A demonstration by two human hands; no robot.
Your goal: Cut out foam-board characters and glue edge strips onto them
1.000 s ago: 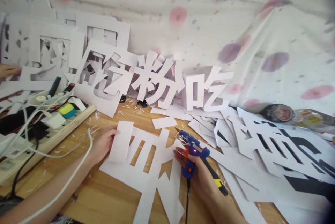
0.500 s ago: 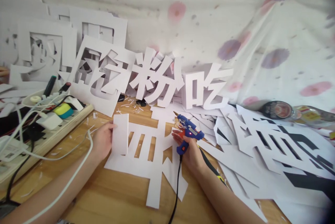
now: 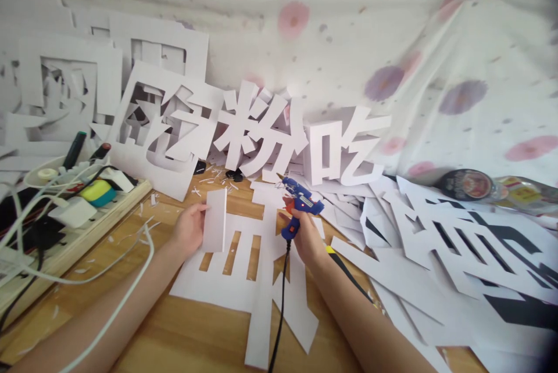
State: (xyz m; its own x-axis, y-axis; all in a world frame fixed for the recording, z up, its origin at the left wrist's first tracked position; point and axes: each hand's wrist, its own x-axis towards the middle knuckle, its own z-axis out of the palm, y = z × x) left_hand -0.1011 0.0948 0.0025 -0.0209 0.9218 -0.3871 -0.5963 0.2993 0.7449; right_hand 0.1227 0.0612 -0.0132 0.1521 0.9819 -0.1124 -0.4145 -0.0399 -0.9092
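My left hand [image 3: 190,228] pinches a small white foam board strip [image 3: 215,221] by its left edge, held upright above a flat cut-out character [image 3: 258,280]. That character is white and lies on the wooden table. In my right hand [image 3: 307,239] is a blue hot glue gun [image 3: 300,197], its nozzle pointing up and to the left, apart from the strip. A red light shows on the gun's body, and its black cord [image 3: 281,303] hangs down over the character. Some fingers of my right hand are hidden behind the gun.
Standing white characters [image 3: 261,129] line the back, beside cut-out frames [image 3: 117,129]. A power strip with chargers and white cables [image 3: 74,210] runs along the left. White offcut sheets [image 3: 418,280] pile up at right, near a bottle [image 3: 468,186]. A yellow-and-black tool [image 3: 344,271] lies by my right wrist.
My left hand has carried the strip to the right, and my right hand has brought the glue gun left and slightly up. The two are closer together; the view has shifted slightly.
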